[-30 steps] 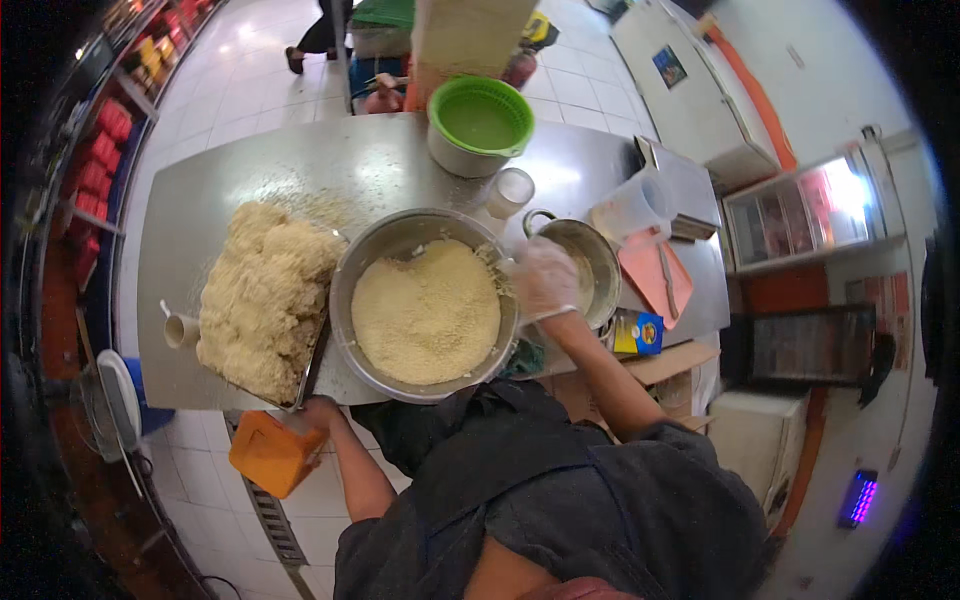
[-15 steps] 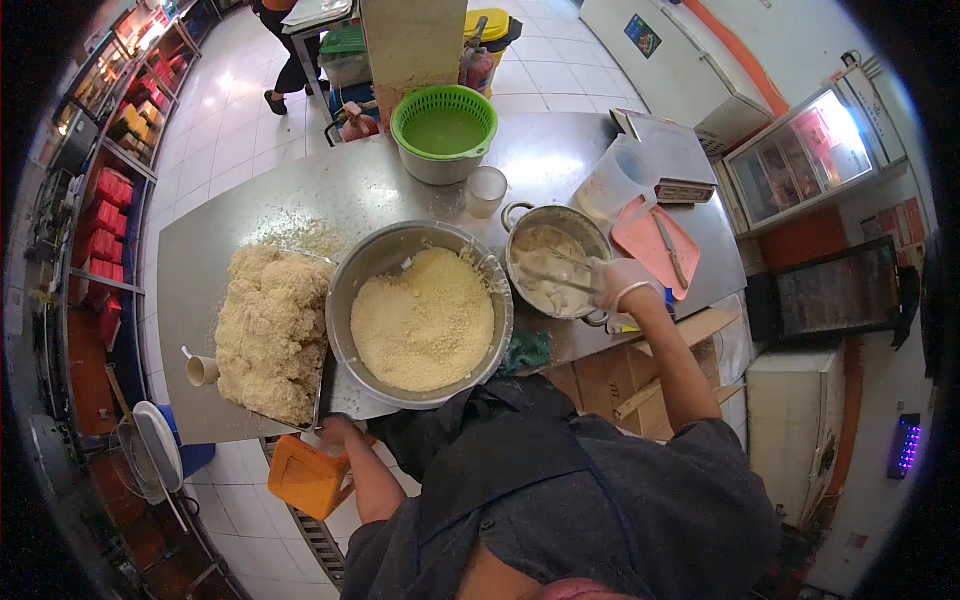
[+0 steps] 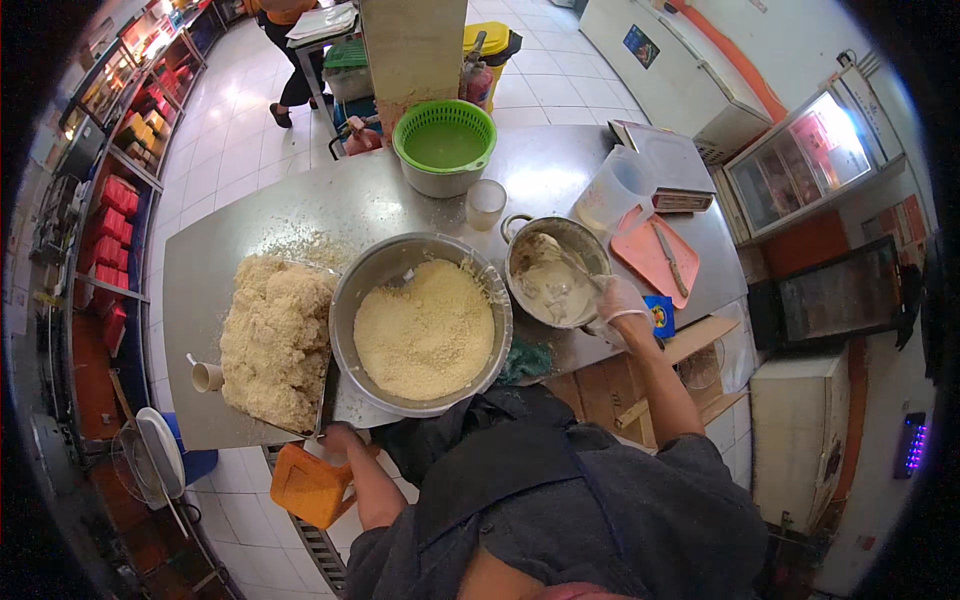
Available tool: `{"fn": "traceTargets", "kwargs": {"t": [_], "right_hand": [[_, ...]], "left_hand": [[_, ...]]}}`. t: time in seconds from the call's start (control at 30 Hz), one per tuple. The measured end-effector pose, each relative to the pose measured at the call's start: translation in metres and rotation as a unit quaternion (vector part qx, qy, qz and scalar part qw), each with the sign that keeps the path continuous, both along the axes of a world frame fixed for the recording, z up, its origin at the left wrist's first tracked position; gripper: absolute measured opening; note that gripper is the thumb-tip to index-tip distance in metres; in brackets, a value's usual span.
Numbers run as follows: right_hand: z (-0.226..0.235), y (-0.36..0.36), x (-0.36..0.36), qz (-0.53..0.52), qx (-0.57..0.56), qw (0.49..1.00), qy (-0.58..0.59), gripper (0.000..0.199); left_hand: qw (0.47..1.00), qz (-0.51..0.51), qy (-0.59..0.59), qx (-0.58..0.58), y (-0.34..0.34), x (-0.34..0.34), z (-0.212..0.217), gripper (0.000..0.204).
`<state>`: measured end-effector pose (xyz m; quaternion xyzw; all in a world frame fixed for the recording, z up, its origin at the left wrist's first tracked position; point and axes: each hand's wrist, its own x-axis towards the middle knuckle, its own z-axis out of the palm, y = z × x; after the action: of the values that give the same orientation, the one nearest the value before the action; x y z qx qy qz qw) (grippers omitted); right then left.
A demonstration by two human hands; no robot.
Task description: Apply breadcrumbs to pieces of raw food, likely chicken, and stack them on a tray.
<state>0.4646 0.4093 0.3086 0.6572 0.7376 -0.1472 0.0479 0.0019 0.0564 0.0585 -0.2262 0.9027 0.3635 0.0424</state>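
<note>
My right hand [image 3: 622, 300], in a clear plastic glove, is closed on what looks like a pair of metal tongs [image 3: 580, 266]. Their far end dips into the thick whitish batter in a two-handled metal pot [image 3: 516, 262]. At the table's near edge, my left hand [image 3: 340, 437] is beside the front corner of a tray [image 3: 326, 395] heaped with pale crumbs [image 3: 275, 345]. Its fingers are mostly hidden, so whether it grips the tray is unclear. Between the tray and pot stands a large metal bowl [image 3: 342, 345] of yellowish crumbs.
A green colander [image 3: 445, 140] in a pale basin and a frosted cup [image 3: 485, 203] stand farther back. Right of the pot are a plastic jug [image 3: 615, 190], a pink tray [image 3: 640, 252] with a knife [image 3: 668, 250], and a blue box [image 3: 660, 315]. An orange stool [image 3: 305, 485] stands below the left edge.
My right hand has moved slightly right and nearer to me, turning the tongs in the batter. The blue box, mostly hidden before, now shows. My left hand stays by the tray corner.
</note>
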Motion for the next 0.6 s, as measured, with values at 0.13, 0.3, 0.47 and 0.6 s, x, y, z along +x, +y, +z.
{"fn": "traceTargets", "kwargs": {"t": [0.13,0.3,0.47,0.6], "right_hand": [[0.001,-0.011,0.017,0.025,-0.01,0.998,0.06,0.034],[0.019,-0.018,0.023,-0.014,-0.065,0.987,0.148,0.035],[0.095,-0.054,-0.016,-0.089,-0.133,0.937,0.311,0.032],[0.096,-0.055,-0.029,-0.115,-0.162,0.924,0.327,0.026]], "left_hand": [[0.999,-0.023,-0.003,-0.033,-0.007,0.004,-0.009,0.041],[0.999,-0.028,-0.017,-0.019,-0.05,-0.019,-0.081,0.039],[0.995,0.024,0.076,-0.068,-0.004,-0.005,-0.084,0.031],[0.986,-0.002,0.075,-0.149,-0.026,-0.014,-0.105,0.03]]}}
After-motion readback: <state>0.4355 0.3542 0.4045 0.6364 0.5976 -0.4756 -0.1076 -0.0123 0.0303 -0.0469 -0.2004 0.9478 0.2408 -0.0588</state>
